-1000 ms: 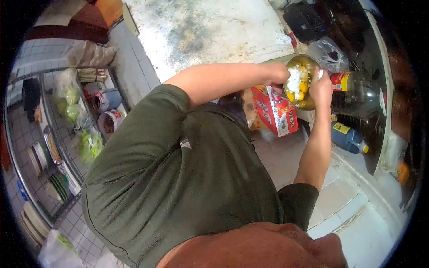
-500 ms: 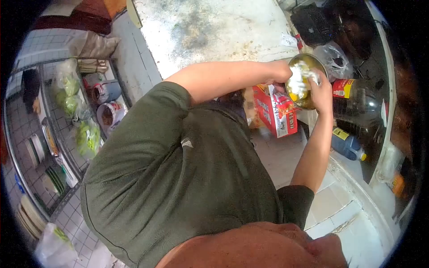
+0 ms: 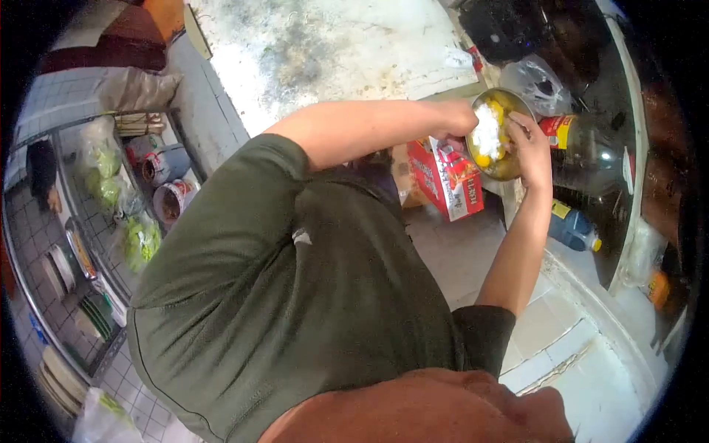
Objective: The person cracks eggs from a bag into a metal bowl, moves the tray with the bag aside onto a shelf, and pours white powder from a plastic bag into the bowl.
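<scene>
My left hand [image 3: 456, 122] grips the near-left rim of a metal bowl [image 3: 526, 108], fingers closed on its edge. Inside lie a heap of white powder [image 3: 485, 133] and yellow, yolk-like egg [image 3: 484, 160]. My right hand [image 3: 530, 151] reaches over the bowl's right side, its bent fingers apart at the contents; the fingertips are partly hidden. Just below the bowl is a red printed carton [image 3: 443, 181].
A stained white tabletop [image 3: 347, 44] lies beyond my left forearm. To the right are a clear plastic bag [image 3: 535, 81], a large bottle with a red-yellow label [image 3: 598, 151] and a dark blue bottle [image 3: 574, 227]. At left, a rack [image 3: 55, 214] holds bagged green vegetables [image 3: 140, 240] and plates.
The view has shifted slightly, so the bowl and both hands sit a little further left. My right fingers have moved off the white powder toward the bowl's right side.
</scene>
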